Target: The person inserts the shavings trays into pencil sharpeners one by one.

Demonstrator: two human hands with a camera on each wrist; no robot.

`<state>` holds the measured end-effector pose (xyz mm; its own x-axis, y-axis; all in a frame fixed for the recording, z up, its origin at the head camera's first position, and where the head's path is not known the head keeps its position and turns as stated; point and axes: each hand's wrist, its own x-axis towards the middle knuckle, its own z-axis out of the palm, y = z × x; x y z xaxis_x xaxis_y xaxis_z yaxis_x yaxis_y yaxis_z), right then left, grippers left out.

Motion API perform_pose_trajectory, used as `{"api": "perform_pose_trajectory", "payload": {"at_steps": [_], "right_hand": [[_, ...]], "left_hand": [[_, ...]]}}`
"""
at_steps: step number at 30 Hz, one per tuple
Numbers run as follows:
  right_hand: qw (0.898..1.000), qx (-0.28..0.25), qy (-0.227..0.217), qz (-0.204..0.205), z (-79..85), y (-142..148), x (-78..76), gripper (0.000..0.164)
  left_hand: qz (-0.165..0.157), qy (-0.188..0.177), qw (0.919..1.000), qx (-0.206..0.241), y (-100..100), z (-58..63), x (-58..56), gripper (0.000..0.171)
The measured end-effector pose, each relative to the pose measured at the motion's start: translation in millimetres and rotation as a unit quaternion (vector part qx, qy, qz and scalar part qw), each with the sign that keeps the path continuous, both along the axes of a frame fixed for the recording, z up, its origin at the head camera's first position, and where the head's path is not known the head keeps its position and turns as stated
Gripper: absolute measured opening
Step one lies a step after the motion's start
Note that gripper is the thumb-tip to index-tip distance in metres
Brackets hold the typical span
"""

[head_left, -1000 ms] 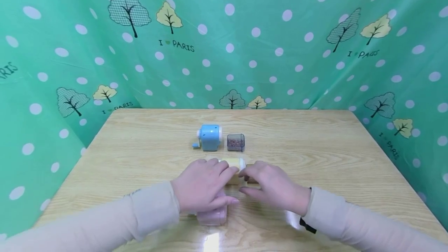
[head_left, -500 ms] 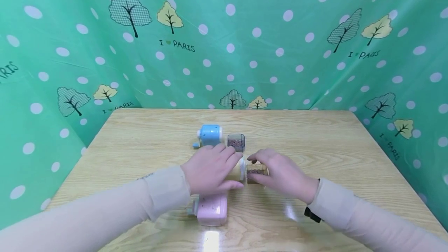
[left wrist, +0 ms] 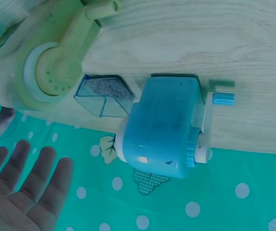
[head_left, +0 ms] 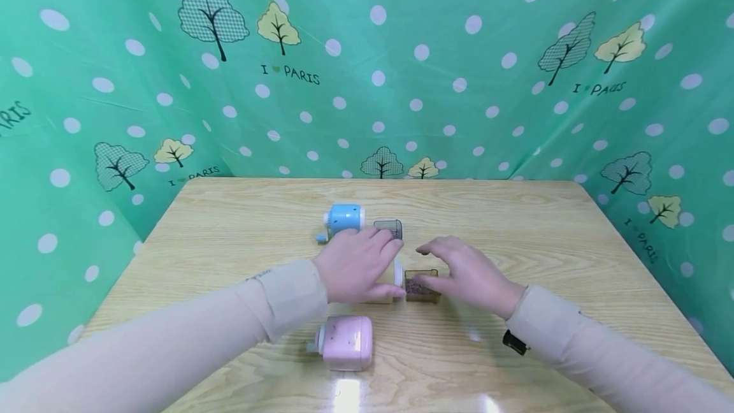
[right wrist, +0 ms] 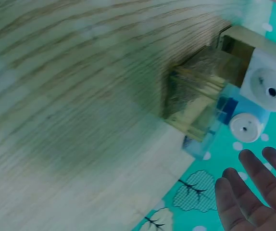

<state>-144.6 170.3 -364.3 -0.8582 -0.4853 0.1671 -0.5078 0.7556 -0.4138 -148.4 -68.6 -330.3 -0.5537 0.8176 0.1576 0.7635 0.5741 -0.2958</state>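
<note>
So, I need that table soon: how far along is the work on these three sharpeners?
Assuming trays belong inside, seemingly done: the pink sharpener, with no loose tray beside it. In hand: the yellow sharpener, under the left hand, with the right hand beside its detached amber tray. Left, probably: the blue sharpener, whose bluish-grey tray lies out beside it.

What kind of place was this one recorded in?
Probably a small filming booth or staged work area, though the wider room is out of view. A printed polka-dot curtain hangs behind and beside a wood-grain table, on which sit a blue sharpener and a yellow sharpener.
</note>
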Motion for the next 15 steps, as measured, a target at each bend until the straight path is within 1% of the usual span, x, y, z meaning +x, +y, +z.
{"api": "perform_pose_trajectory", "payload": {"at_steps": [7,15], "right_hand": [[0.999,0.020,-0.029,-0.014,-9.9,8.1,-2.4,0.067],[0.997,0.026,-0.063,-0.029,-22.2,14.5,-2.4,0.078]], "left_hand": [[0.019,-0.023,0.9993,-0.021,0.5,-2.5,-6.4,0.089],[0.027,-0.052,0.9981,-0.020,2.2,-7.2,-9.7,0.091]]}}
